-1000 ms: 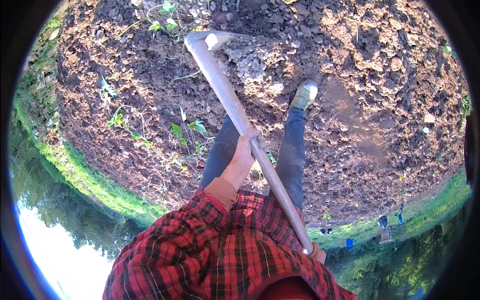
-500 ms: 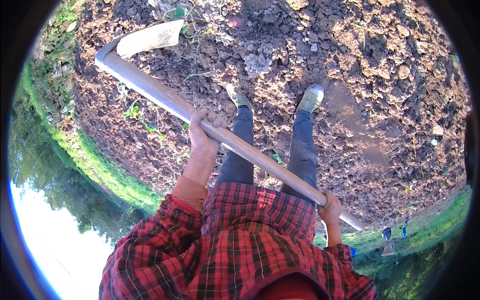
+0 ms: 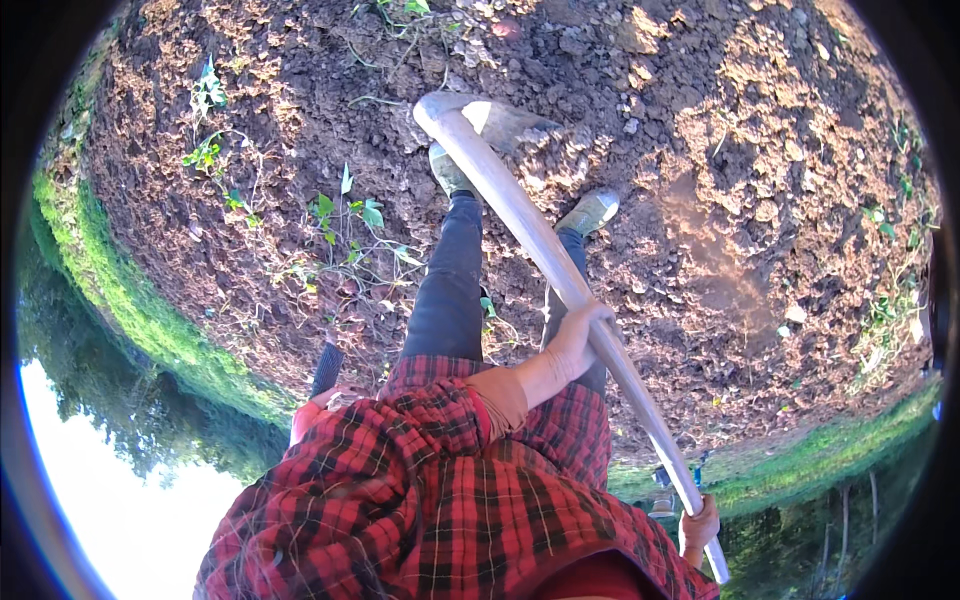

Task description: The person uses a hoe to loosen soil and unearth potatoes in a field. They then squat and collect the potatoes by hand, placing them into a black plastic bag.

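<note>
A hoe with a long wooden handle (image 3: 530, 228) slants across in front of my legs. Its metal blade (image 3: 510, 122) is at the far end, just beyond my shoes, and I cannot tell whether it touches the soil. My left hand (image 3: 582, 338) is wrapped round the middle of the handle, with that arm reaching across my body. Near the butt end, low on the right, my right hand (image 3: 700, 522) grips the same handle.
Clumpy brown soil (image 3: 720, 180) surrounds my shoes (image 3: 588, 212). Leafy vines (image 3: 345, 225) lie to the left, and a reddish lump (image 3: 507, 30) sits far ahead. Part of another person in red (image 3: 312, 412) shows at left. Grass (image 3: 110, 265) borders the plot.
The hoe head has swung right and nearer, from far left to just beyond my shoes. My left hand has moved right and nearer, my right hand lower. The view has shifted.
</note>
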`<action>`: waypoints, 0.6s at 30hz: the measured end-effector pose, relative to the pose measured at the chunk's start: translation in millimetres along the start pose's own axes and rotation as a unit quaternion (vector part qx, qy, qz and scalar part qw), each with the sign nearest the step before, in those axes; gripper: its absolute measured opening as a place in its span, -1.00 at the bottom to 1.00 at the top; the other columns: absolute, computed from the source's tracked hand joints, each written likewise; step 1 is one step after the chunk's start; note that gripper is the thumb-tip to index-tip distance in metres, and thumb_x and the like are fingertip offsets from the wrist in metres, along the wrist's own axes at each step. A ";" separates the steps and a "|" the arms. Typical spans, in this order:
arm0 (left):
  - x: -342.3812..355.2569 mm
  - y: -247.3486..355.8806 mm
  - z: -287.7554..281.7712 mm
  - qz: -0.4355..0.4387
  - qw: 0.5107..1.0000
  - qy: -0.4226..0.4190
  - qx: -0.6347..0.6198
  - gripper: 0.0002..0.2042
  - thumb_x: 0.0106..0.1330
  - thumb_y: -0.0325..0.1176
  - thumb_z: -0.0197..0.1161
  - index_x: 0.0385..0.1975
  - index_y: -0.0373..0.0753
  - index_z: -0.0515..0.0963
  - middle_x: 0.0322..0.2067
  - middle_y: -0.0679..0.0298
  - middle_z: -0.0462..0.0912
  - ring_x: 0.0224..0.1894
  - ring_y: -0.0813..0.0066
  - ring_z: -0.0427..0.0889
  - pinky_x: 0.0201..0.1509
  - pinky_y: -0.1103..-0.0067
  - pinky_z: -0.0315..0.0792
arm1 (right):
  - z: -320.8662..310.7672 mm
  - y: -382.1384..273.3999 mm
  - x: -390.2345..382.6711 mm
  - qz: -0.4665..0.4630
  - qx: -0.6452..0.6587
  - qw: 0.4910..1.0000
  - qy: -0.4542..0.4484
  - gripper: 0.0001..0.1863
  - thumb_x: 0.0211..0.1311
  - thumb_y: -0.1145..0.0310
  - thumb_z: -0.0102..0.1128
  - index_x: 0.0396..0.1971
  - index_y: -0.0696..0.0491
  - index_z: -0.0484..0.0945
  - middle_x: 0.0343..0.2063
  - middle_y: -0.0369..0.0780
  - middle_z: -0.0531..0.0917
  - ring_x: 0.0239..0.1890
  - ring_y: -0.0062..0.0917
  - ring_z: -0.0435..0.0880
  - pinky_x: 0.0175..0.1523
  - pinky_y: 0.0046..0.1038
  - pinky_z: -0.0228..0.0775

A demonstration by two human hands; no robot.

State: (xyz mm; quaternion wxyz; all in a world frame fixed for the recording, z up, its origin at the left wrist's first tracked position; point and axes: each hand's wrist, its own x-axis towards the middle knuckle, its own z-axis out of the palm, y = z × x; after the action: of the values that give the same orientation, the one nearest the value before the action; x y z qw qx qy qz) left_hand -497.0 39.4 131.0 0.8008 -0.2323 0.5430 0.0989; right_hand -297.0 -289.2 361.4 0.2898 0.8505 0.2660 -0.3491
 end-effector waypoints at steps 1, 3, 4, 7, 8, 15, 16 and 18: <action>-5.2 1.7 2.7 -0.007 1.000 0.003 -0.021 -0.89 0.03 -0.43 0.15 -0.53 -0.20 0.34 -0.62 0.26 0.40 -0.47 0.35 0.46 -0.19 0.39 0.40 | -16.6 3.7 -2.2 -0.007 -0.006 1.000 0.006 -0.79 -0.22 0.38 0.17 -0.50 0.02 0.38 -0.59 -0.12 0.50 -0.47 -0.13 0.49 -0.38 -0.19 0.31; -16.9 5.3 7.3 -0.032 0.997 0.012 -0.067 -0.89 0.02 -0.44 0.16 -0.54 -0.20 0.34 -0.63 0.25 0.40 -0.46 0.33 0.47 -0.19 0.38 0.41 | -49.7 -1.6 -0.3 -0.019 -0.032 0.999 0.019 -0.81 -0.19 0.39 0.15 -0.49 0.02 0.39 -0.59 -0.13 0.50 -0.48 -0.14 0.50 -0.38 -0.20 0.31; -19.6 16.1 5.5 -0.022 0.997 0.010 -0.076 -0.89 0.02 -0.45 0.16 -0.53 -0.20 0.34 -0.63 0.25 0.40 -0.46 0.33 0.47 -0.19 0.37 0.41 | -61.6 -9.4 6.3 -0.027 -0.048 0.998 0.028 -0.82 -0.18 0.40 0.14 -0.49 0.02 0.39 -0.59 -0.13 0.51 -0.49 -0.15 0.50 -0.38 -0.21 0.31; -18.1 88.1 -8.5 0.008 0.995 0.016 -0.099 -0.88 0.01 -0.46 0.16 -0.52 -0.22 0.34 -0.63 0.24 0.39 -0.47 0.33 0.46 -0.20 0.36 0.41 | -89.0 -84.6 29.6 -0.079 -0.083 0.993 0.026 -0.76 -0.23 0.42 0.18 -0.45 0.00 0.39 -0.60 -0.14 0.48 -0.48 -0.17 0.49 -0.37 -0.21 0.32; -16.8 117.6 -20.5 0.022 0.993 0.031 -0.109 -0.88 0.01 -0.47 0.15 -0.50 -0.24 0.34 -0.63 0.23 0.38 -0.47 0.33 0.45 -0.21 0.36 0.41 | -96.3 -119.6 40.7 -0.121 -0.079 0.989 0.032 -0.72 -0.27 0.44 0.20 -0.44 -0.01 0.39 -0.60 -0.15 0.49 -0.47 -0.18 0.50 -0.36 -0.21 0.34; -127.8 292.8 -60.1 0.219 0.963 0.085 -0.135 -0.82 -0.03 -0.48 0.18 -0.46 -0.30 0.32 -0.62 0.19 0.39 -0.58 0.29 0.43 -0.40 0.35 0.44 | -141.4 -296.8 70.7 -0.296 -0.036 0.954 0.037 -0.69 -0.22 0.34 0.23 -0.35 -0.09 0.42 -0.60 -0.21 0.55 -0.52 -0.28 0.56 -0.39 -0.28 0.38; -164.0 322.9 -52.6 0.304 0.940 0.091 -0.125 -0.83 -0.03 -0.48 0.17 -0.46 -0.29 0.32 -0.63 0.19 0.39 -0.56 0.30 0.45 -0.40 0.37 0.45 | -144.2 -335.9 84.2 -0.332 -0.012 0.942 0.050 -0.70 -0.20 0.33 0.21 -0.34 -0.09 0.43 -0.61 -0.22 0.55 -0.53 -0.29 0.57 -0.40 -0.29 0.38; -225.9 386.1 -47.3 0.416 0.895 0.093 -0.131 -0.87 0.01 -0.50 0.12 -0.50 -0.23 0.30 -0.63 0.24 0.37 -0.57 0.38 0.43 -0.40 0.39 0.45 | -155.4 -417.3 114.4 -0.410 0.021 0.904 0.118 -0.72 -0.14 0.30 0.18 -0.34 -0.04 0.42 -0.61 -0.21 0.55 -0.53 -0.29 0.57 -0.41 -0.26 0.36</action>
State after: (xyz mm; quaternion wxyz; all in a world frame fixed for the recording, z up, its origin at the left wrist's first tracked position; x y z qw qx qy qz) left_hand -782.8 374.8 221.4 0.5948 -0.0956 0.6441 0.4714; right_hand -431.6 133.1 239.0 0.0693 0.7072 0.6159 -0.3402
